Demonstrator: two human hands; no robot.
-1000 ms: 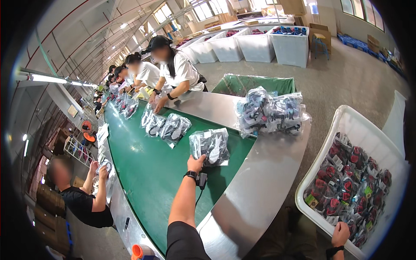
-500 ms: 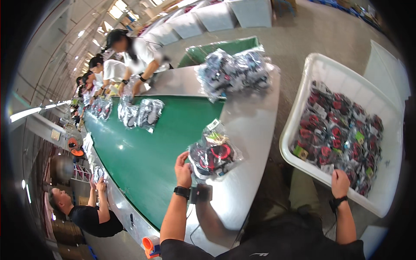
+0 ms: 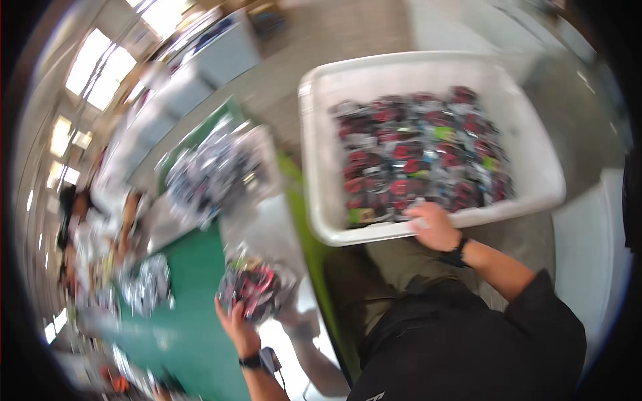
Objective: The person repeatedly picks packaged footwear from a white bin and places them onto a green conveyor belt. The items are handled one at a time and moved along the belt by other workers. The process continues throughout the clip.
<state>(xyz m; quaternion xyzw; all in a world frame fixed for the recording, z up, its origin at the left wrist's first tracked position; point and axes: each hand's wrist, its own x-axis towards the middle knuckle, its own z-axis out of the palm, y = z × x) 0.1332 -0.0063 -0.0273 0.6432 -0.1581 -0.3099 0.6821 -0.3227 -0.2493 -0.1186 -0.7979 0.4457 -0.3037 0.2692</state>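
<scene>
My left hand (image 3: 239, 329) is at the lower left edge of a clear bag (image 3: 257, 287) that holds what look like black-and-red shoes, over the metal border of the green table. Thumb and finger seem to pinch the bag's edge, though motion blurs them. My right hand (image 3: 435, 227) reaches over the near rim of a white bin (image 3: 535, 134). Its fingers are curled inside the rim, against the plastic there; what they grip is unclear. Several rows of similar bagged black-and-red shoes (image 3: 404, 154) fill the bin's floor.
A heap of clear-bagged goods (image 3: 214, 174) lies at the table's far corner beside a green container (image 3: 227, 110). More bagged goods (image 3: 148, 284) rest on the green surface (image 3: 194, 267). Blurred co-workers (image 3: 100, 234) stand at far left, with pale bins (image 3: 231, 50) behind.
My view has swung to the right, so the white bin now sits near the middle and the table at the left. Both hands stay beside the same things.
</scene>
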